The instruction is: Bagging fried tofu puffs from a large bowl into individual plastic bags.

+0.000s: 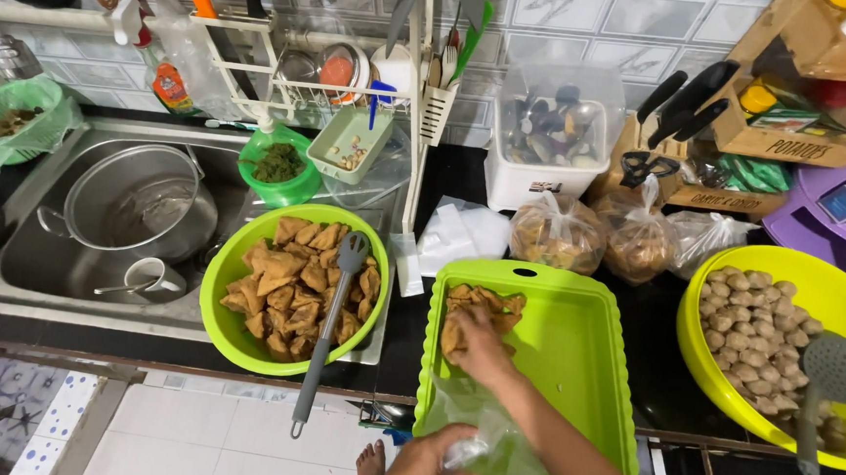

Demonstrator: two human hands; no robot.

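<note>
My right hand [480, 344] reaches into a bright green rectangular tray [582, 355] and rests on a small pile of fried triangular pastries [483, 300] at its far left corner. My left hand [424, 467] grips a clear plastic bag [493, 447] at the tray's near edge. To the left, a green round bowl [231, 329] holds many of the same pastries, with a grey slotted spatula [332, 310] lying across them.
A yellow-green bowl [831, 292] of brown fried balls with a grey skimmer [833, 375] sits at the right. Tied bags of fried snacks [560, 231] stand behind the tray. A sink [49, 264] with a steel pot [137, 200] lies left; a dish rack and a knife block stand at the back.
</note>
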